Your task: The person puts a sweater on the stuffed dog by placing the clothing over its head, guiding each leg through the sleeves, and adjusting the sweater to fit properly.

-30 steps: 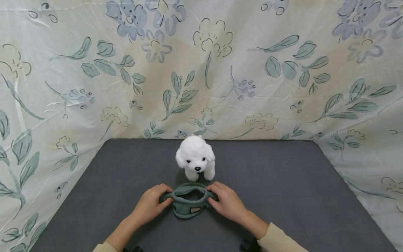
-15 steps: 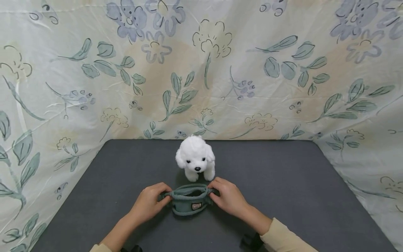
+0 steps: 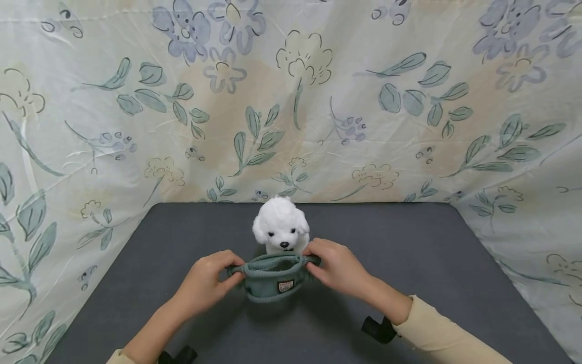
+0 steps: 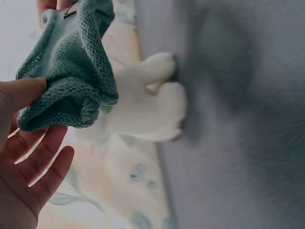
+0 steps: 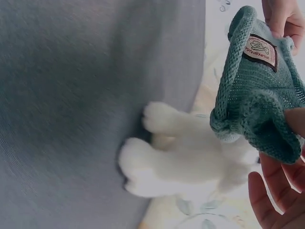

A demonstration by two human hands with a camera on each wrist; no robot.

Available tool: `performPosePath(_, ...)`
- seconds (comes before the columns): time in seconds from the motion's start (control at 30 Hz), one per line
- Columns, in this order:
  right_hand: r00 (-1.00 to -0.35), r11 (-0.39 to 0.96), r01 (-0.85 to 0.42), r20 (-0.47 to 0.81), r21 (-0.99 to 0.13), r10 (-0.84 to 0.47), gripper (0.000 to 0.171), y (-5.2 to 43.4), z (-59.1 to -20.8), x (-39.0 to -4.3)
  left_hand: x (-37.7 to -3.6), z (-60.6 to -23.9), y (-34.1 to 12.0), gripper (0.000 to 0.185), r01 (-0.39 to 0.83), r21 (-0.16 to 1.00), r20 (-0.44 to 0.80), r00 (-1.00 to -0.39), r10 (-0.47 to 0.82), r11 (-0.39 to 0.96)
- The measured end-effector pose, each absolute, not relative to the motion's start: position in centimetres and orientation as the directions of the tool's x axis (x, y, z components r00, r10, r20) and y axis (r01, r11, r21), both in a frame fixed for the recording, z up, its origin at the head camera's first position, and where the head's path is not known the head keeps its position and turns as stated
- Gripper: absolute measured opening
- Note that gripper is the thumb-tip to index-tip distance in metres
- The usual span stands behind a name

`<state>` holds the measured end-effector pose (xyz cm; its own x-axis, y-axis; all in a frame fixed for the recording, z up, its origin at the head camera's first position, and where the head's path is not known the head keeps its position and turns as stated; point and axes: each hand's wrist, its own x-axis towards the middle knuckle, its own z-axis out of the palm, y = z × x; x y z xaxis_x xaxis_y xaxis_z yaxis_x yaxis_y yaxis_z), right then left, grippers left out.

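A small teal knitted sweater (image 3: 273, 285) with rolled edges and a patch label hangs between my two hands, raised over the table. My left hand (image 3: 206, 278) pinches one short sleeve, thumb against the knit in the left wrist view. The other sleeve (image 5: 274, 126) is pinched by my right hand (image 3: 338, 265), whose lower fingers spread beneath it in the right wrist view. The neck opening faces up. Right behind it stands a white plush dog (image 3: 281, 222), facing me, its legs hidden by the sweater in the head view but visible on the table in both wrist views.
The dark grey table (image 3: 409, 253) extends to both sides of the hands. A flower-printed cloth (image 3: 291, 101) hangs behind it and along its sides. Black wrist devices (image 3: 379, 328) sit under the forearms, near the cream sleeves.
Both hands have lifted the sweater off the table and moved it forward, so that it overlaps the plush dog's legs in the head view. The dog has stayed put.
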<state>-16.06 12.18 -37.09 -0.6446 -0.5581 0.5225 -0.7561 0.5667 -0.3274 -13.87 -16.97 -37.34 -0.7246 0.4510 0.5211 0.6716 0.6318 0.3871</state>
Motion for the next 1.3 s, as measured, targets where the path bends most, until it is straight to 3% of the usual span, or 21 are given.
performPosePath(0.33, -0.561, 0.551, -0.804, 0.597, -0.225, -0.574, 0.019, 12.3, -33.4, -17.2, -14.2, -32.9, -17.1, 0.022, 0.706, 0.256, 0.581, -0.658, 0.479, 0.66)
performPosePath(0.77, -0.498, 0.564, -0.814, 0.67, -0.142, -0.55, 0.017, 12.0, -28.5, -19.5, -16.6, -28.8, -17.0, 0.015, 0.688, 0.199, 0.652, -0.625, 0.43, 0.698)
performPosePath(1.0, -0.514, 0.627, -0.771, 0.692, -0.113, -0.507, 0.017, 11.9, -28.5, -21.1, -18.7, -28.6, -16.7, 0.011, 0.666, 0.253, 0.674, -0.641, 0.366, 0.701)
performPosePath(1.3, -0.592, 0.685, -0.704, 0.687, -0.187, -0.421, 0.015, 11.6, -29.3, -23.1, -21.2, -29.5, -16.0, 0.008, 0.624, 0.32, 0.651, -0.692, 0.314, 0.712)
